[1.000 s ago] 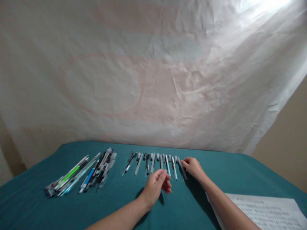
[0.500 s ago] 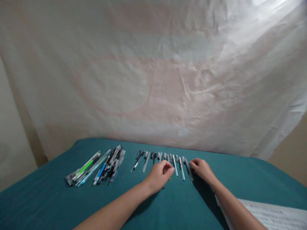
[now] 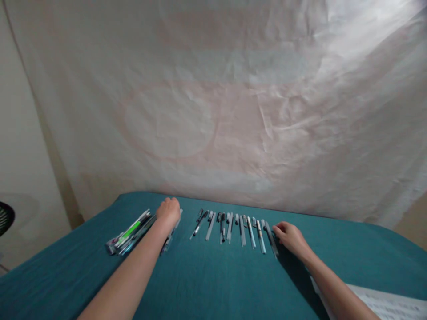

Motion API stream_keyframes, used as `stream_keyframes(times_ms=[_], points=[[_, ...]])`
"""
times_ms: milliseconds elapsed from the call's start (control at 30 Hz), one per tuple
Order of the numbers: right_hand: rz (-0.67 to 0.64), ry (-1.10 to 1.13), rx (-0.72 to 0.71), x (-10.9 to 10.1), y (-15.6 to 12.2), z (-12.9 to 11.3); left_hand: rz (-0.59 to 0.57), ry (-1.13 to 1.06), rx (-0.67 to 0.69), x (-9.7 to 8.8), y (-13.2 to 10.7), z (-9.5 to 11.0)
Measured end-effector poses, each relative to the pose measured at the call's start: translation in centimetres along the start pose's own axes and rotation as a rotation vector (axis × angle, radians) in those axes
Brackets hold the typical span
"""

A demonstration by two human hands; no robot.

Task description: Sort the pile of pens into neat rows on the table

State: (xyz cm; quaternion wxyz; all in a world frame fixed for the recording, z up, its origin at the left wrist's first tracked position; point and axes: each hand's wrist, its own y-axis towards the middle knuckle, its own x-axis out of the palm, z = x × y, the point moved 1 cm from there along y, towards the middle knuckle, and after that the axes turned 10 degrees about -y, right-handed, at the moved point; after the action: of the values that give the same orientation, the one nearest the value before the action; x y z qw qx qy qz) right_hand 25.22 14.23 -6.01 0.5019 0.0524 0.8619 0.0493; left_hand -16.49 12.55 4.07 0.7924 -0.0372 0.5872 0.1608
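My left hand (image 3: 169, 211) is over the far end of a bunch of pens (image 3: 168, 242), knuckles up. Its fingertips are hidden, so what it grips, if anything, does not show. Beside the end of a row of uncapped pens, my right hand (image 3: 287, 235) rests low with thumb and fingers drawn together and nothing visible in them. Closest to it is a dark grey pen (image 3: 271, 240). The row includes a white pen with a pale band (image 3: 261, 238) and a black-and-clear pen (image 3: 200, 224) at the left end. Small caps (image 3: 245, 221) lie by their upper ends.
Left of my left hand, another bundle (image 3: 122, 244) holds several pens, one with a bright green strip (image 3: 131, 231). A sheet of written paper (image 3: 390, 302) lies under my right forearm. Teal cloth (image 3: 213, 284) covers the table, and a pale sheet (image 3: 233, 111) hangs behind.
My left hand has moved left from the middle of the row to the pen bunch. My right hand stays beside the rightmost pen. The camera view has shifted slightly left.
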Motion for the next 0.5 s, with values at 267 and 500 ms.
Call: stream_keyframes(times_ms=[267, 500], points=[[-0.004, 0.032, 0.017, -0.1, 0.0, -0.1, -0.049, 0.027, -0.074, 1.2, 1.6, -2.6], [0.001, 0.038, 0.015, -0.2, -0.1, -0.2, -0.112, 0.02, -0.064, 1.4, 1.5, -2.2]])
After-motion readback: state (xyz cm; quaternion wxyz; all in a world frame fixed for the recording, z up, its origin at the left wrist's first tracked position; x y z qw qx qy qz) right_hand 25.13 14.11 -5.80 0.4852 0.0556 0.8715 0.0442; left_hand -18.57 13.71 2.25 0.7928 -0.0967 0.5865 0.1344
